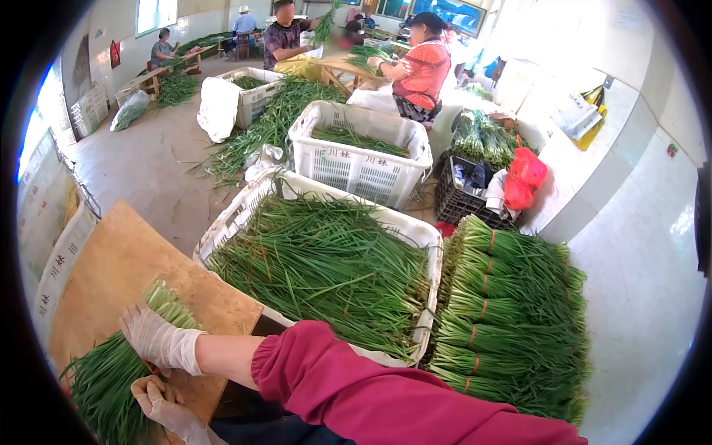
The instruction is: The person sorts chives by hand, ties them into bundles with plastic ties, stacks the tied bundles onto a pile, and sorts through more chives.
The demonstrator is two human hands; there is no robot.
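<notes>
A bundle of garlic chives [104,389] lies on a wooden board [133,252] at lower left, its pale stem ends [169,302] pointing away from me. My right hand [157,340], in a whitish glove, comes across from the right and is closed over the stems. Just below it, beside the bundle, is my left hand [165,406], also gloved, with fingers curled; what they pinch is hidden. A bit of red-orange band shows between the two hands.
Right of the board stands a white crate [434,297] of loose chives. Banded bundles [512,326] are stacked beyond it. Farther back are another white crate [356,167], a black crate [460,200], a red bag [525,178] and several people, one in a red patterned top [424,70].
</notes>
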